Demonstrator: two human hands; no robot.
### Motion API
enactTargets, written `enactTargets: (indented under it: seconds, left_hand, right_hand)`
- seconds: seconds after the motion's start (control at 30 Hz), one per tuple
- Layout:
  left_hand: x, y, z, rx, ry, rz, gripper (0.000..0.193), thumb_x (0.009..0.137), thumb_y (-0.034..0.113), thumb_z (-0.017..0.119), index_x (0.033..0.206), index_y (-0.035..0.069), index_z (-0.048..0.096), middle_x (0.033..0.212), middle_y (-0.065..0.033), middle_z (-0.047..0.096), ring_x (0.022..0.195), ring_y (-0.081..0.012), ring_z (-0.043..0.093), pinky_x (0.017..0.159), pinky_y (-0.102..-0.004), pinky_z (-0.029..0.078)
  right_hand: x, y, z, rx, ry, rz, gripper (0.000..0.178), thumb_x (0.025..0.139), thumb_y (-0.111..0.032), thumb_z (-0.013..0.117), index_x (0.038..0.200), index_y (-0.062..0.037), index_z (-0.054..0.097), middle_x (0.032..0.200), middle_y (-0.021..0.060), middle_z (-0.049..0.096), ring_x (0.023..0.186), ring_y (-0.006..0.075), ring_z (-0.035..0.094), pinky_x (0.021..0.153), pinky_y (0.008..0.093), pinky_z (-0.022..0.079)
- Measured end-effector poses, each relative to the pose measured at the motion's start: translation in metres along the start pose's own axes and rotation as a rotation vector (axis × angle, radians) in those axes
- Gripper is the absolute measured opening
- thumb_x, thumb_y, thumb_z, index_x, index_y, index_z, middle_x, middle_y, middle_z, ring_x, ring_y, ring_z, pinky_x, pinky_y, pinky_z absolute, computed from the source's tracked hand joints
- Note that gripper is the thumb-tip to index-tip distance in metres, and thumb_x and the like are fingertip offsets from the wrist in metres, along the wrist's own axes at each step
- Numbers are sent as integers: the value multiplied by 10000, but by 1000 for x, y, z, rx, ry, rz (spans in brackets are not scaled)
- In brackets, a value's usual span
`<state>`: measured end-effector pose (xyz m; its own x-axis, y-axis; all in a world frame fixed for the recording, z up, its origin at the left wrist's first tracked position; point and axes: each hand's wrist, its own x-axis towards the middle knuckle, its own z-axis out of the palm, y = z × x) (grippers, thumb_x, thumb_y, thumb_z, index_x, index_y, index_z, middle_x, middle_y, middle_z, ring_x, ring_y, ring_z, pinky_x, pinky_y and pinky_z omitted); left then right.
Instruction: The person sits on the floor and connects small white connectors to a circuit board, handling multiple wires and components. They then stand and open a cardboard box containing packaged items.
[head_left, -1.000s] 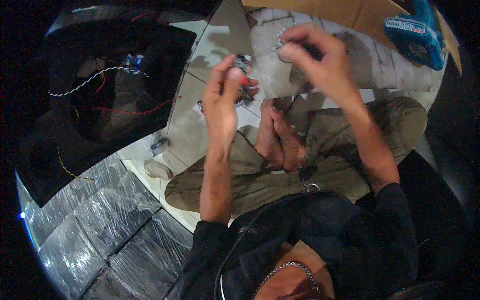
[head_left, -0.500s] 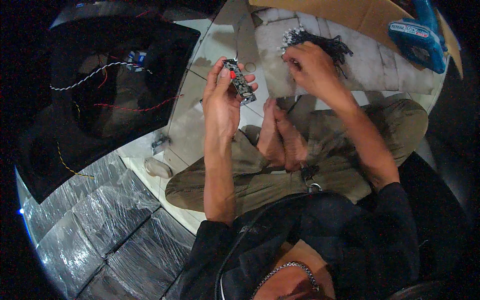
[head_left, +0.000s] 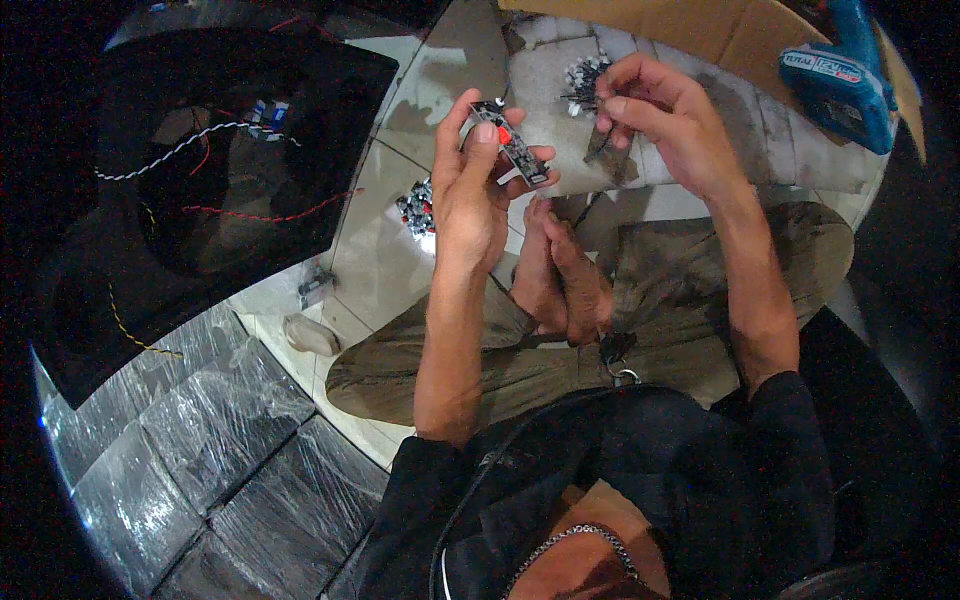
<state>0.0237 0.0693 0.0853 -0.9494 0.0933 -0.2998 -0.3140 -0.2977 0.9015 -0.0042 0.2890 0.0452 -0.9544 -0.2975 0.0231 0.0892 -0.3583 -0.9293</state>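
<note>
My left hand [head_left: 478, 200] clamped on a small dark circuit board [head_left: 512, 147], my right hand [head_left: 665, 115] pinching something thin and dark above the tiled floor [head_left: 385, 255], a pile of small parts [head_left: 584, 78] just beside it

floor [head_left: 380, 250]: pale tiles with dark joints
far edge: flattened cardboard [head_left: 700, 25], blue cordless drill [head_left: 835, 85] resting on it
middle: heap of small parts [head_left: 415, 208], bundle of black wires [head_left: 585, 80]
left: black panel [head_left: 200, 180] with wires
near left: plastic-wrapped blocks [head_left: 190, 440]
</note>
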Motion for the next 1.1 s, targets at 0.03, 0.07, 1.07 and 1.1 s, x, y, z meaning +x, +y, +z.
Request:
enactTargets:
  seconds: [0.03,0.07,1.07,1.1]
  left_hand:
    - [0,1,1,2,-17,21,517,1007,226,499,1455,81,285,1263,-173,547,930,-305,672,760,-440,592]
    - [-2,4,3,20,-26,21,523,1000,231,511,1455,90,298,1277,-167,545,940,-300,667,780,-446,582]
    - [-14,31,20,139,-84,144,742,869,68,698,1470,70,263,1325,-212,463,1012,-302,660,783,-363,585]
    - [-14,31,19,143,-88,147,739,866,62,698,1468,73,269,1323,-210,465,1013,-301,660,786,-363,585]
  right_hand:
    - [-1,-2,5,-9,-6,8,138,927,-133,634,1014,-33,598,952,24,616,801,96,596,667,224,464]
    - [-2,-4,12,-18,-12,16,142,929,-140,633,1016,-34,600,948,25,624,788,93,593,660,222,464]
    - [-12,-5,37,-84,-89,-122,286,923,-139,661,1136,-14,517,871,43,678,792,93,611,643,270,526]
    - [-12,-5,36,-97,-100,-119,282,925,-138,659,1134,-14,518,866,41,676,787,93,610,640,270,525]
